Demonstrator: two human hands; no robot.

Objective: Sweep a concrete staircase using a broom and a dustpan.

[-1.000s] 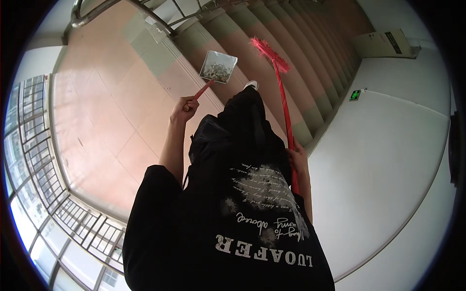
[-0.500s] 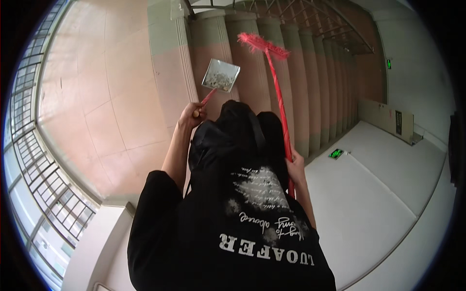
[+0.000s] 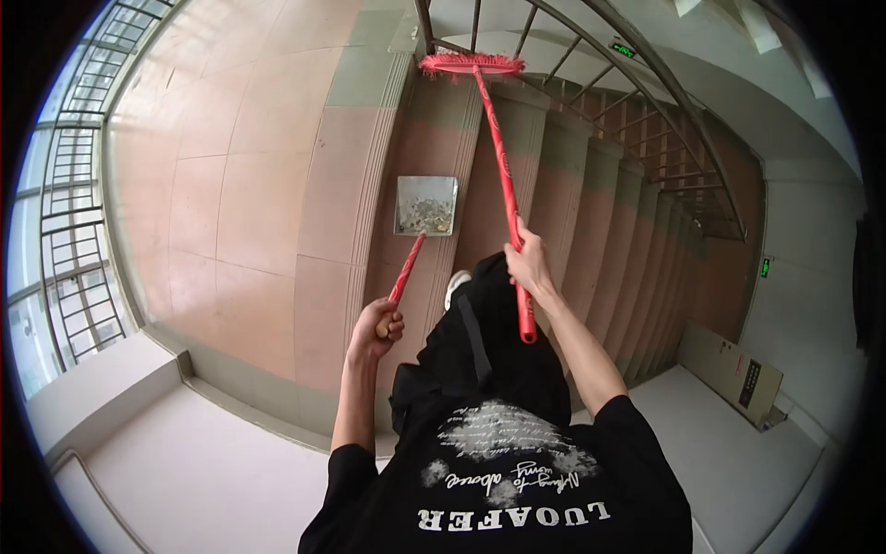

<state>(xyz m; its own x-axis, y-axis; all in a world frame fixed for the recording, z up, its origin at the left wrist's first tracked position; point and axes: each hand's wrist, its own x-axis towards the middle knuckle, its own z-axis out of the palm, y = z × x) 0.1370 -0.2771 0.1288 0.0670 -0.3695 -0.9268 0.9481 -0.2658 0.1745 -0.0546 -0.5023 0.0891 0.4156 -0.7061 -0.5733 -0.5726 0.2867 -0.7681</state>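
Observation:
My left hand [image 3: 377,328] is closed round the red handle of a dustpan [image 3: 402,234]. The dustpan's square metal pan holds grey and pale debris and is over a stair tread near the top of the flight. My right hand [image 3: 527,264] grips the lower part of a long red broom handle. At the far end, the red bristled broom head [image 3: 472,64] is beside the foot of the railing. The handle's rounded end sticks out below my right hand, over my dark trousers. A white shoe [image 3: 456,288] shows partly between the two handles.
Stairs [image 3: 578,240] step away to the right, lined by a metal railing [image 3: 628,88] at the far side. A tiled landing [image 3: 235,175] spreads to the left, with barred windows [image 3: 78,249] beyond. White wall lies on the near side, with a pale panel [image 3: 731,374] at right.
The broom head has swung left and farther off, toward the railing's foot. My right hand has moved forward and left. My left hand and the dustpan sit lower in view, as the view has shifted.

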